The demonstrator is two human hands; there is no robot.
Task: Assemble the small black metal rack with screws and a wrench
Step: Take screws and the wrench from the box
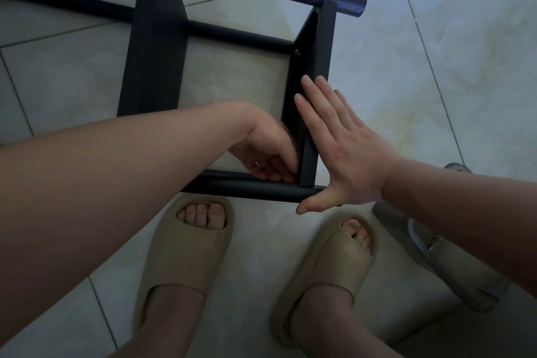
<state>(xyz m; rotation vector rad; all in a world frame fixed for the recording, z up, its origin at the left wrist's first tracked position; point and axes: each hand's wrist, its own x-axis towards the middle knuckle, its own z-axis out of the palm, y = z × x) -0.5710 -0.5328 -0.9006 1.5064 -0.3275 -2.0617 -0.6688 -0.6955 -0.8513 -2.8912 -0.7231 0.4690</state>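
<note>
Head view: a small black metal rack [154, 46] is seen lying on the pale tiled floor [436, 67], its round tubes joined by flat cross bars. The right hand [343, 148] is laid flat against the outer face of the rack's right-hand cross bar [315, 73], its fingers [312, 96] straight and together with nothing held, and its thumb is set against the end of the rack's near tube [247, 187]. The left hand [266, 151] is tucked into the rack's inside corner, where that bar meets the near tube. Its fingers are curled tight, and whether anything is pinched there cannot be told. A screw head [297, 52] is seen higher on the same bar. Beige slippers [186, 253] are worn just below the rack's near tube, and a grey shoe [453, 259] is seen on the floor to the rack's lower right.
</note>
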